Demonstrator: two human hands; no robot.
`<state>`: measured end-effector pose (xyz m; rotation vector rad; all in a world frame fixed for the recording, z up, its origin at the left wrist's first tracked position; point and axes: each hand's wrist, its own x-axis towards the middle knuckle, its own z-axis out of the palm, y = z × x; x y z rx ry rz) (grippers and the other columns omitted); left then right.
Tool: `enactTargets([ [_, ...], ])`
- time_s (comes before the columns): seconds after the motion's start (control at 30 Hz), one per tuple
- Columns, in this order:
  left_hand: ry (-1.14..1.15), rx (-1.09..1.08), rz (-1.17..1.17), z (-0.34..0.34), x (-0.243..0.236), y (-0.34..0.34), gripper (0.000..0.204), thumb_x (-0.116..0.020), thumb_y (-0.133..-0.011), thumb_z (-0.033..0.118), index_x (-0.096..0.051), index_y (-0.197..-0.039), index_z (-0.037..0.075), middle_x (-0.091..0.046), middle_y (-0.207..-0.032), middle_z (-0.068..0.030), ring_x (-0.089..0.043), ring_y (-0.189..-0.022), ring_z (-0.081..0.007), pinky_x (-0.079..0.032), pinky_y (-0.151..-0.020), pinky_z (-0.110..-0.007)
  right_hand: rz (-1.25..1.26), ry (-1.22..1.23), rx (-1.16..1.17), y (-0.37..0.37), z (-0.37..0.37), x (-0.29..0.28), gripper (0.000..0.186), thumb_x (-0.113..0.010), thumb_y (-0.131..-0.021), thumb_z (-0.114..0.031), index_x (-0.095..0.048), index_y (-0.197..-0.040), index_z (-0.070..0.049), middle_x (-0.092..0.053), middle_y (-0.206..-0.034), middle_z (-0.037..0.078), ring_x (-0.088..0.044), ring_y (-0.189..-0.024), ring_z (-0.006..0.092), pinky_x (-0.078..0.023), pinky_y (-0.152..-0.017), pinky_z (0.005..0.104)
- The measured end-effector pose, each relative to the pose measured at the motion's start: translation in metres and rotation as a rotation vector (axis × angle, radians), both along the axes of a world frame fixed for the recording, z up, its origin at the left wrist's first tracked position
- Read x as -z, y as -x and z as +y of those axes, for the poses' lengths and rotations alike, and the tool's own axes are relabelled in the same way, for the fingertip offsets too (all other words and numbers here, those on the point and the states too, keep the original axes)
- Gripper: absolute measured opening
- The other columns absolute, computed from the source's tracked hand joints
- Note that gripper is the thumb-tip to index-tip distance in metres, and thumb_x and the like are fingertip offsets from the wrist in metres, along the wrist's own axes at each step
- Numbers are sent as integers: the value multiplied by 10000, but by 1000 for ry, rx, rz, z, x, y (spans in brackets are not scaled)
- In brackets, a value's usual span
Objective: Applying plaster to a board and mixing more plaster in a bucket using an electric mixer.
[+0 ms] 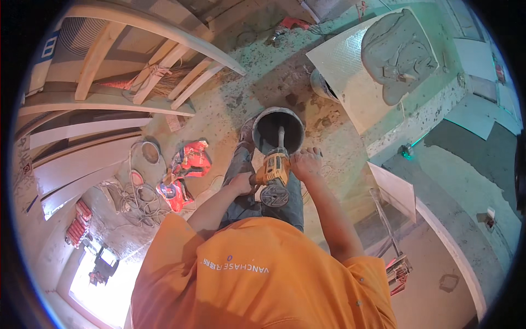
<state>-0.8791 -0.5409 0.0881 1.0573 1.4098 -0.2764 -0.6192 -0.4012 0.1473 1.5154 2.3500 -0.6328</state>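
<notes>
Squarely in the middle of the view, the left hand point(241, 183) is wrapped tight around a grip on the left side of a yellow power mixer drill point(274, 174), fingers curled closed on it, while the right hand point(307, 163) is clenched over the side handle at the drill's 3 o'clock. Both forearms come up from the orange shirt point(257, 274) that fills the lower edge. From the drill, a metal mixing shaft point(281, 137) runs toward 12 o'clock and goes down into a dark, round bucket point(278, 129) standing on the floor just beyond the hands; what the bucket holds is too dark to tell. A grey trouser leg and shoe point(246, 134) press against the bucket at its 9 o'clock. Further out at 9 o'clock lie red bags point(186, 170) and a tangle of pale cable point(137, 200) on the dusty concrete floor point(230, 104). At 1 o'clock a pale board point(345, 66) carries a heap of grey mortar point(397, 55). Wooden beams point(142, 71) lie stacked at 10 o'clock, and a red power tool point(287, 24) lies at 12 o'clock.
</notes>
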Motion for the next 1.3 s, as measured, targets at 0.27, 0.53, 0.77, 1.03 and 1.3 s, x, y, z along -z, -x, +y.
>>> enactTargets([
  [0.27, 90, 79, -76, 3, -10, -19, 458, -777, -761, 248, -657, -1163, 64, -715, -1121, -203, -679, -1075, -370, -531, -912, -439, -147, 241, -35, -23, -11, 4, 381, -522, -943, -388, -761, -837, -111, -745, -950, 114, -674, -981, 294, -426, -956, 489],
  [0.53, 137, 182, -8, 0, -8, -29, 438, -795, -740, 280, -660, -1092, 57, -711, -1089, -215, -685, -1034, -378, -543, -880, -454, -184, 196, -38, -37, -21, 27, 408, -547, -925, -477, -770, -877, -139, -750, -984, 117, -684, -1016, 303, -440, -957, 495],
  [0.77, 72, 134, 62, -6, -8, -18, 429, -785, -733, 271, -647, -1070, 45, -704, -1076, -228, -678, -1041, -391, -536, -870, -468, -166, 321, -77, -18, -8, 26, 462, -483, -965, -475, -796, -979, -135, -752, -1047, 114, -644, -1099, 308, -393, -1008, 473],
  [1.03, 18, 130, 113, 5, -10, -19, 440, -777, -747, 264, -625, -1101, 51, -700, -1075, -240, -672, -1037, -410, -529, -871, -471, -108, 175, -41, -18, -4, 8, 393, -496, -967, -398, -767, -931, -116, -738, -975, 105, -652, -1052, 279, -386, -999, 459],
  [1.3, 79, 219, 57, 24, -12, -25, 398, -733, -772, 214, -632, -1132, 78, -696, -1144, -219, -663, -1105, -392, -527, -893, -479, -131, 185, 107, -39, -19, -6, 418, -438, -991, -357, -771, -939, -111, -742, -990, 105, -646, -1056, 276, -374, -1013, 457],
])
